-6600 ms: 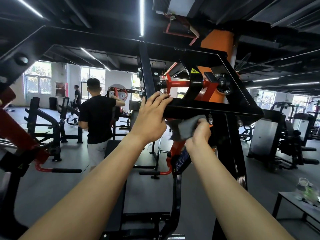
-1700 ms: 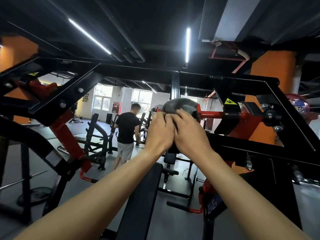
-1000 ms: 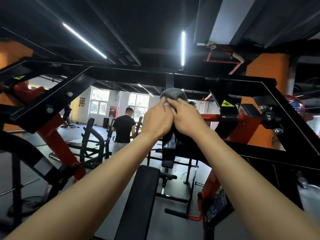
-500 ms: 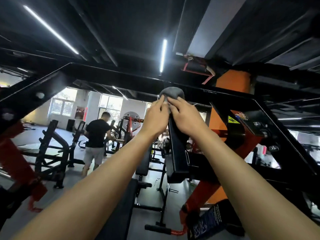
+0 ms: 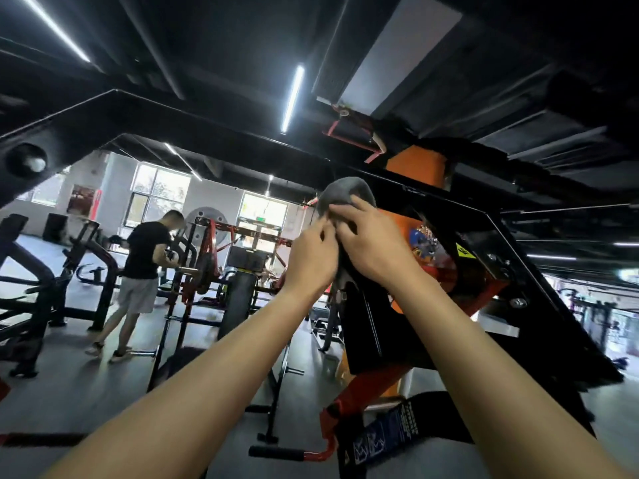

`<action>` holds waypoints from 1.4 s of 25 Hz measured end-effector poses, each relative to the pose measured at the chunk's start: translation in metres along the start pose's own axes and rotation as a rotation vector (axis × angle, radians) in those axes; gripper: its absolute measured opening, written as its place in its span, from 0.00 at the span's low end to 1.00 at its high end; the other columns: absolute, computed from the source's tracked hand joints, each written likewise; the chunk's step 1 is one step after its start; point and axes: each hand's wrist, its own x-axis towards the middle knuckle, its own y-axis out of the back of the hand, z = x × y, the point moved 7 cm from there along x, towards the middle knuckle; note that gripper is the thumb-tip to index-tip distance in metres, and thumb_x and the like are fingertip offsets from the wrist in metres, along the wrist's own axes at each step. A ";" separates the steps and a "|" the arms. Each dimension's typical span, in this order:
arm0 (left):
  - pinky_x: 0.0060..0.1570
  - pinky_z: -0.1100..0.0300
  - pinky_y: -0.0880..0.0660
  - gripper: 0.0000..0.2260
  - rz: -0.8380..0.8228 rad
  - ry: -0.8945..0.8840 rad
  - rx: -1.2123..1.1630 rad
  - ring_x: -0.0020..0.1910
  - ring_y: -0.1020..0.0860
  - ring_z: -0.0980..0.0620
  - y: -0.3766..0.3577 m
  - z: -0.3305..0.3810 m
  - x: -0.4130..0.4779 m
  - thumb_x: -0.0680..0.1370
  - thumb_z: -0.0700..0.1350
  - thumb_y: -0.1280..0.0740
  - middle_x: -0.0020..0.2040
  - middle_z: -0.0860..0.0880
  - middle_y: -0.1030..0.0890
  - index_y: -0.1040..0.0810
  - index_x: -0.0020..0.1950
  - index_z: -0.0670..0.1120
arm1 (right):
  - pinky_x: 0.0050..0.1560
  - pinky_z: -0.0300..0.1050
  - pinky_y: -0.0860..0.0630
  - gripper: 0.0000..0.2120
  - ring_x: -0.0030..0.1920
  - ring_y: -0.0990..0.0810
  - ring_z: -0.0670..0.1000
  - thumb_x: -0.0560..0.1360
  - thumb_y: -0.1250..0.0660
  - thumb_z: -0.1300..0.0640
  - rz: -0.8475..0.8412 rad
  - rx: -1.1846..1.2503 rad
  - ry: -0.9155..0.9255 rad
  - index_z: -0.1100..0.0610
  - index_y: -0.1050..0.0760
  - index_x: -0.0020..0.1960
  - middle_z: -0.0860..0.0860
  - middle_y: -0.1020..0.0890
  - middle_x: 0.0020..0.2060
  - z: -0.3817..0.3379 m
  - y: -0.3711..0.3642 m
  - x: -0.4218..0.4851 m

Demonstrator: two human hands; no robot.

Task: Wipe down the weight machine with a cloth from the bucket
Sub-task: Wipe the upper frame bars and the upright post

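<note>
Overhead, both my arms reach up to the machine [image 5: 553, 305]. My left hand [image 5: 313, 261] pinches the lower edge of the grey cloth [image 5: 345, 191] with curled fingers. My right hand [image 5: 377, 247] grasps the same cloth from the right, fingers curled over it. The two hands touch each other. The cloth sits bunched against the top of the black upright [image 5: 363, 323], just under the beam [image 5: 207, 133] that runs across the frame. Part of the cloth hangs down behind my hands along the upright.

A yellow label [image 5: 462, 250] is fixed to the frame right of my right hand. An orange pillar [image 5: 415, 167] stands behind the beam. Low in the view, a red handle [image 5: 318, 454] with a black grip points left. A person [image 5: 145, 257] in a black shirt and grey shorts stands at other equipment, well apart to the left. A light strip [image 5: 293, 98] runs along the dark ceiling above the beam.
</note>
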 end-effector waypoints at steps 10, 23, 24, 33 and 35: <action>0.73 0.48 0.31 0.21 -0.173 0.061 -0.103 0.72 0.28 0.49 -0.005 -0.002 0.018 0.87 0.50 0.48 0.75 0.49 0.28 0.37 0.80 0.60 | 0.69 0.53 0.30 0.20 0.73 0.29 0.59 0.82 0.40 0.54 -0.009 -0.050 -0.071 0.47 0.25 0.73 0.53 0.29 0.76 0.001 -0.003 0.015; 0.72 0.59 0.36 0.20 -0.165 -0.049 -0.018 0.73 0.30 0.52 -0.004 -0.004 0.033 0.87 0.49 0.47 0.76 0.51 0.30 0.33 0.79 0.53 | 0.70 0.47 0.33 0.20 0.73 0.29 0.56 0.81 0.39 0.55 -0.001 -0.032 -0.052 0.47 0.23 0.71 0.51 0.28 0.75 -0.002 -0.004 0.021; 0.68 0.62 0.36 0.19 -0.145 -0.105 0.034 0.71 0.30 0.53 -0.002 -0.004 0.025 0.87 0.49 0.47 0.75 0.51 0.31 0.32 0.78 0.50 | 0.67 0.47 0.31 0.19 0.71 0.28 0.56 0.81 0.38 0.55 0.022 -0.070 -0.036 0.47 0.23 0.71 0.51 0.27 0.73 -0.004 -0.004 0.012; 0.68 0.42 0.29 0.21 -0.075 -0.058 0.190 0.66 0.30 0.42 0.000 -0.013 0.084 0.83 0.55 0.50 0.68 0.47 0.34 0.29 0.74 0.57 | 0.74 0.51 0.35 0.21 0.77 0.34 0.57 0.83 0.42 0.54 -0.075 -0.017 -0.043 0.44 0.27 0.75 0.49 0.38 0.81 0.009 -0.018 0.072; 0.68 0.41 0.29 0.21 -0.086 0.014 0.151 0.66 0.29 0.40 -0.002 -0.020 0.093 0.85 0.53 0.49 0.68 0.43 0.34 0.33 0.78 0.60 | 0.75 0.50 0.37 0.22 0.78 0.37 0.57 0.83 0.43 0.54 -0.100 -0.007 -0.059 0.44 0.29 0.76 0.48 0.42 0.82 0.015 -0.023 0.084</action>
